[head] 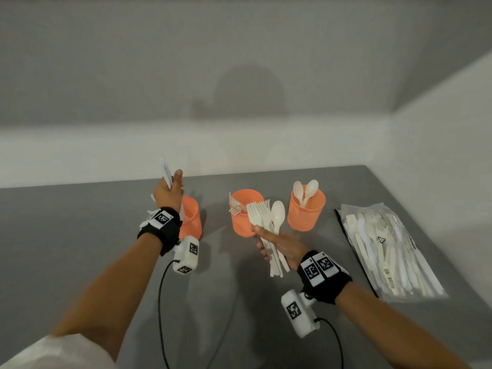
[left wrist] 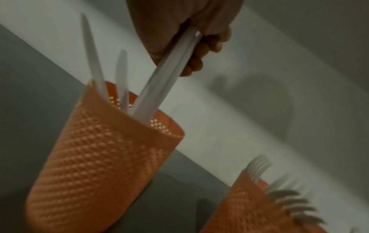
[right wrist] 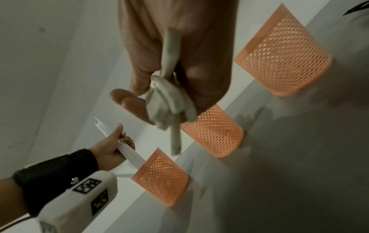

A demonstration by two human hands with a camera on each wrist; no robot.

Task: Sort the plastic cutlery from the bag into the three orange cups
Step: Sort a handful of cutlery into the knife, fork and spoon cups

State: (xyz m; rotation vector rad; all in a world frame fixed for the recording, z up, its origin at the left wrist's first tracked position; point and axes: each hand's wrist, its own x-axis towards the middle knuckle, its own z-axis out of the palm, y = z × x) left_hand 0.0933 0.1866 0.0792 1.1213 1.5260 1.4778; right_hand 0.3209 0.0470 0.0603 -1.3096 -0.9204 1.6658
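Grey table (head: pixel 106 209), three perforated orange cups in a row toward the far side. Left hand (head: pixel 167 194) raised above the left cup (head: pixel 190 219), fingers and thumb curled round a small bundle of white knives (left wrist: pixel 169 74); lower ends of that bundle inside the cup mouth, upper ends protruding above the thumb. In the left wrist view, two further knives (left wrist: pixel 95 63) standing in the same cup, leaning against the rim. Middle cup (head: pixel 243 217) holding forks (head: pixel 235 205), tines up and tilted over the left rim. Right cup (head: pixel 306 211) holding two spoons (head: pixel 304 190), bowls up. Right hand (head: pixel 279 245) just near of the middle cup, palm turned left, fingers curled and thumb laid across a mixed bunch of cutlery (head: pixel 269 222): several forks and one spoon, heads up and fanned, handles projecting below the palm. Exact count of forks not determinable. Clear plastic bag (head: pixel 386 249) lying flat at the right of the table, well apart from the cups, more white cutlery visible inside. Black straps with printed markers and white camera units on both wrists, cables trailing toward the near edge.
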